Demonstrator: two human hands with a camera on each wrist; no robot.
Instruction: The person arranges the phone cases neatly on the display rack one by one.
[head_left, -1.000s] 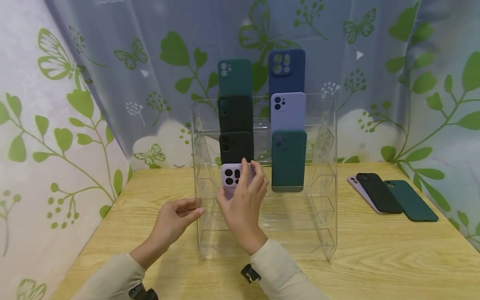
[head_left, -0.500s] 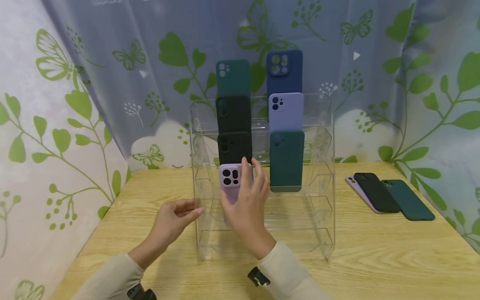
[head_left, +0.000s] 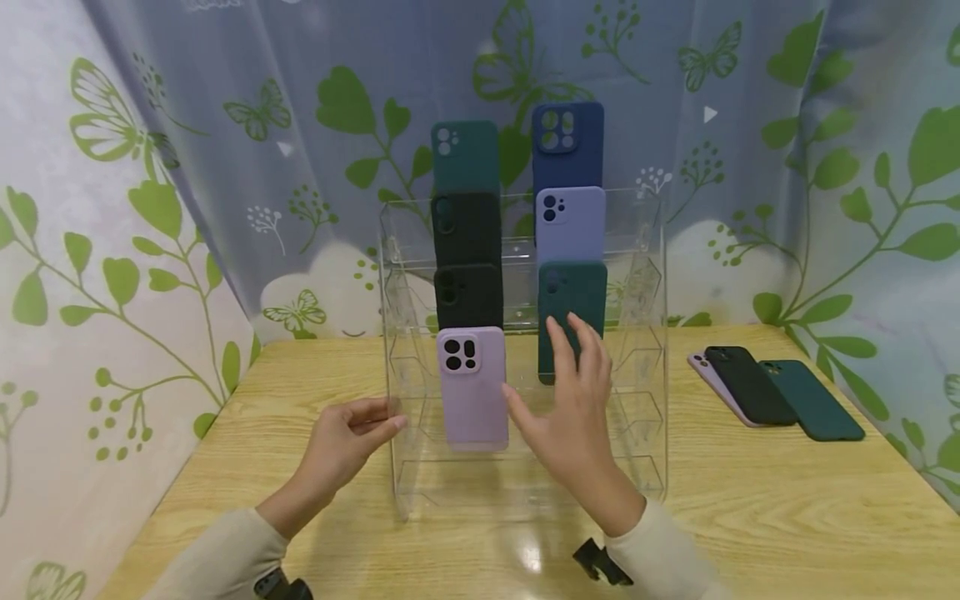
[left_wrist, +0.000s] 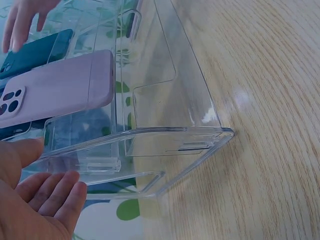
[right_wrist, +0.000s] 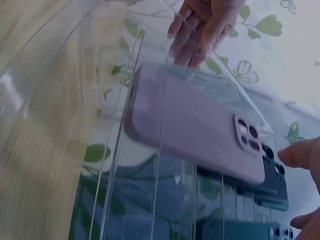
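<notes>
A clear acrylic display rack (head_left: 525, 479) stands on the table, phone cases leaning in two columns on its tiers. Lowest in the left column sits a light purple phone case (head_left: 476, 408), its camera cutouts at the top; it also shows in the left wrist view. My left hand (head_left: 348, 442) pinches the rack's left side panel, thumb on one face and fingers on the other. Just right of the purple case, my right hand (head_left: 573, 408) is spread and holds nothing. It partly covers the dark green phone case (head_left: 573, 287) behind it; whether they touch, I cannot tell.
Above the purple case lean two black cases (head_left: 468, 296) and a green case (head_left: 467, 158). The right column also holds a lavender case (head_left: 581, 237) and a navy case (head_left: 581, 167). Several loose cases (head_left: 813, 404) overlap on the table's right. A patterned curtain (head_left: 300, 192) hangs behind.
My right hand has let go of the light purple phone case and moved right, leaving it leaning in the rack. My left hand stays on the rack's side.
</notes>
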